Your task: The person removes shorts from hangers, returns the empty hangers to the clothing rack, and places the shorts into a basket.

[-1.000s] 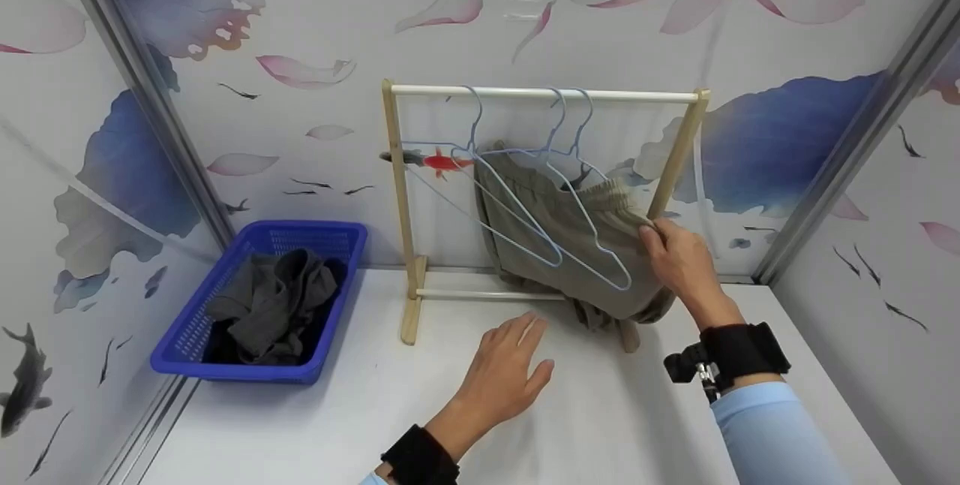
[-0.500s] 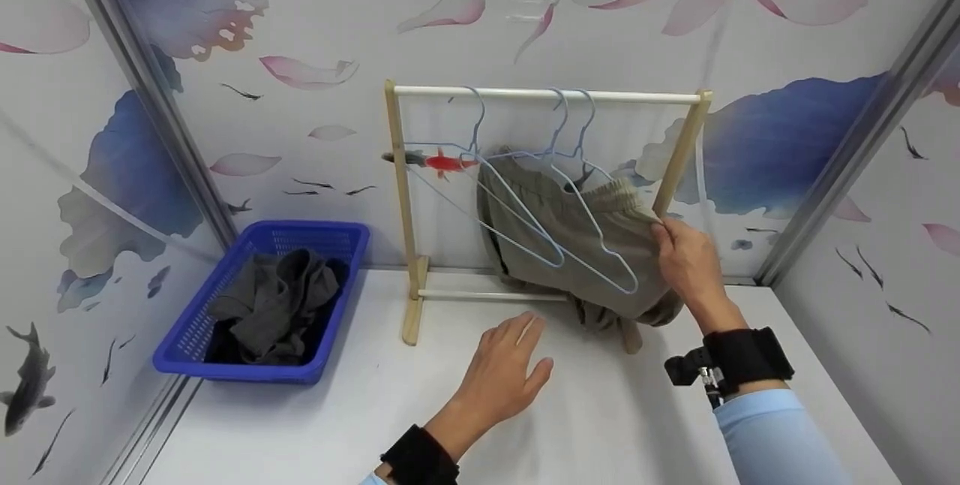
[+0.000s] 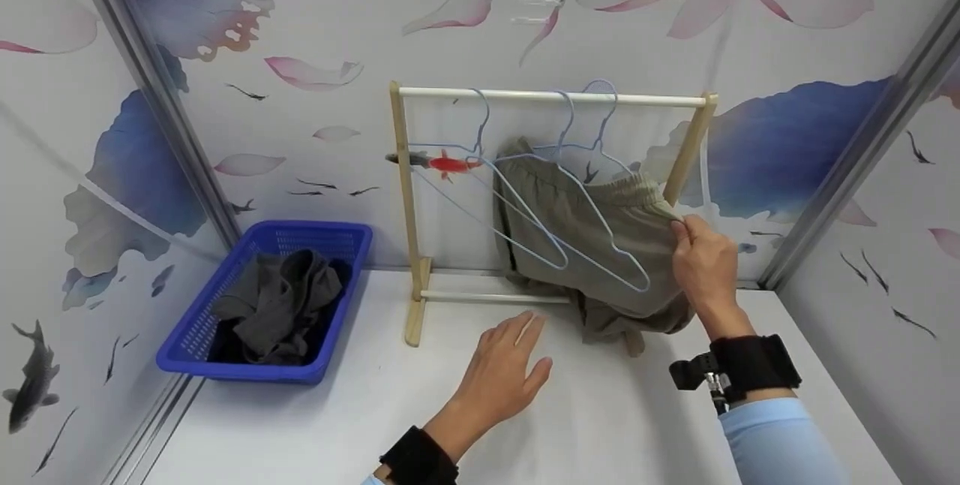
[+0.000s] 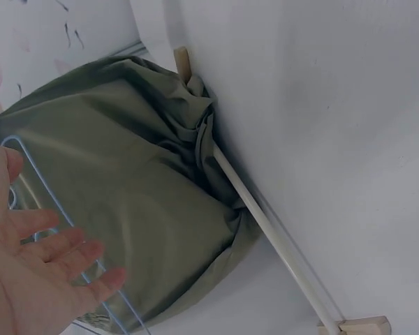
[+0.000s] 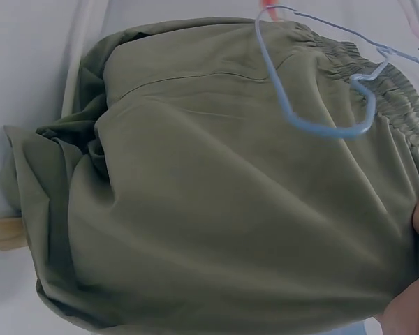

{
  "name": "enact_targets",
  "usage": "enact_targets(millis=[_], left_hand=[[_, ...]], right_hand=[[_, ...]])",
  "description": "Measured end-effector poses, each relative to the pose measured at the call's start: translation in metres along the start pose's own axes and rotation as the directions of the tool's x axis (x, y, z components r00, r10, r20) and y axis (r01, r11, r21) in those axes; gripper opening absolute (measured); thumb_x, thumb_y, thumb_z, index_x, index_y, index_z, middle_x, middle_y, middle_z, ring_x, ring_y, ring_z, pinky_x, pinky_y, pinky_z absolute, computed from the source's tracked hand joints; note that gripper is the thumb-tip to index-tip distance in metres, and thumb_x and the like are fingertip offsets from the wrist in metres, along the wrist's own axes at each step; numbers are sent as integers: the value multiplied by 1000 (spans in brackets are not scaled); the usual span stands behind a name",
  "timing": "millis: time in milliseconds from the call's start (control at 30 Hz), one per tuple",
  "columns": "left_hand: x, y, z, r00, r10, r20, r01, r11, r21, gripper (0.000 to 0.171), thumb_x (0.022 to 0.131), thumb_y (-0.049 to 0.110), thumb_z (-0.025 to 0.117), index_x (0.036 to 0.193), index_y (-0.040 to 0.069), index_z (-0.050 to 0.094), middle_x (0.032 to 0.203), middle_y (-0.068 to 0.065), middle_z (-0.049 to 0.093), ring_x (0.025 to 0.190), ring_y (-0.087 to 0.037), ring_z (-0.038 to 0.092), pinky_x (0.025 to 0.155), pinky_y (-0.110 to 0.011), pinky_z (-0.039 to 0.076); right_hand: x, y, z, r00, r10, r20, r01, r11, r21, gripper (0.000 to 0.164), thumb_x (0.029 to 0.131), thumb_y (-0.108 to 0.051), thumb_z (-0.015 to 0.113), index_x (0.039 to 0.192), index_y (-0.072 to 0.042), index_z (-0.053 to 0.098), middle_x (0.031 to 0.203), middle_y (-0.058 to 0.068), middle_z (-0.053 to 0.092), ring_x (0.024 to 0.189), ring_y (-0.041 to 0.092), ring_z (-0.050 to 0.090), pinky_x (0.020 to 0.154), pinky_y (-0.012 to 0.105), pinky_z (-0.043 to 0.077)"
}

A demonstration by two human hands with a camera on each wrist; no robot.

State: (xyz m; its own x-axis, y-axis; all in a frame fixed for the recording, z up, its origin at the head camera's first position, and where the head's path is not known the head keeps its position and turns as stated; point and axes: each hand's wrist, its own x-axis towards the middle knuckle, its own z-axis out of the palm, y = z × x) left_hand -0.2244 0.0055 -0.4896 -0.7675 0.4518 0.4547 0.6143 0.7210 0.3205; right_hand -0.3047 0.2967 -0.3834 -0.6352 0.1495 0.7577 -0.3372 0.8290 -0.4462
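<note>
Olive-green elastic-waist shorts (image 3: 630, 222) hang on the right part of a small clothes rack, on the rightmost light-blue hanger (image 3: 606, 125). My right hand (image 3: 705, 263) pinches the right end of their waistband and holds it out to the side; the right wrist view has this hand (image 5: 408, 303) at its right edge. That hanger's hook stands slightly higher than the rail. Two more blue hangers, one in the middle (image 3: 570, 121) and one at left (image 3: 484, 121), hang bare in front of the cloth. My left hand (image 3: 499, 369), fingers extended and holding nothing, hovers below the rack.
The rack has a white top rail (image 3: 517, 95), wooden posts and a low white crossbar (image 3: 495, 296). A blue plastic basket (image 3: 247, 372) with dark grey clothes (image 3: 277, 305) stands on the left of the white table (image 3: 600, 432). Printed wall panels enclose the back and sides.
My right hand has moved a little right, drawing the shorts and their hanger along. The hanger's hook has shifted right and up on the rail. My left hand has stayed in place.
</note>
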Motion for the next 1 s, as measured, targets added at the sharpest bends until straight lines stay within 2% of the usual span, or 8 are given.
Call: enact_targets(millis=[200, 433, 633, 833, 1000], left_hand=[[-1, -1, -1, 1000, -6, 3, 6, 1000, -10, 52, 108, 32, 51, 150, 3, 50, 152, -16, 50, 139, -31, 50, 109, -52, 44], [-2, -1, -2, 1000, -2, -2, 2, 1000, 4, 51, 108, 33, 50, 150, 3, 50, 152, -16, 51, 138, -31, 51, 109, -51, 44], [-3, -2, -4, 1000, -10, 0, 10, 1000, -6, 52, 108, 33, 51, 151, 4, 50, 152, -16, 51, 139, -31, 50, 110, -51, 44], [-3, -2, -8, 1000, -24, 2, 24, 1000, -14, 52, 108, 34, 51, 151, 4, 50, 152, -16, 50, 139, -31, 50, 109, -51, 44], [-5, -4, -10, 999, -31, -10, 31, 999, -8, 52, 108, 34, 51, 151, 4, 50, 152, -16, 50, 139, -30, 50, 110, -50, 44]], right_hand=[[0, 1, -7, 1000, 5, -30, -5, 1000, -21, 34, 99, -6, 64, 73, 1, 44, 63, 22, 47, 61, 49, 51, 59, 60, 38], [0, 6, -19, 998, 9, -63, -9, 1000, -4, 28, 99, -5, 64, 78, 5, 50, 74, 28, 55, 72, 56, 56, 67, 64, 40], [-4, 13, -28, 995, 34, -90, -33, 999, 12, 21, 98, -6, 66, 84, 8, 58, 78, 30, 62, 77, 55, 60, 71, 63, 42], [-14, 21, -35, 995, 53, -89, -55, 998, -22, 31, 98, -8, 66, 76, 2, 48, 67, 23, 47, 67, 52, 53, 66, 59, 39], [-24, 28, -37, 991, 100, -89, -102, 995, -22, 29, 99, -7, 66, 77, 2, 50, 64, 21, 45, 63, 45, 50, 63, 54, 37]])
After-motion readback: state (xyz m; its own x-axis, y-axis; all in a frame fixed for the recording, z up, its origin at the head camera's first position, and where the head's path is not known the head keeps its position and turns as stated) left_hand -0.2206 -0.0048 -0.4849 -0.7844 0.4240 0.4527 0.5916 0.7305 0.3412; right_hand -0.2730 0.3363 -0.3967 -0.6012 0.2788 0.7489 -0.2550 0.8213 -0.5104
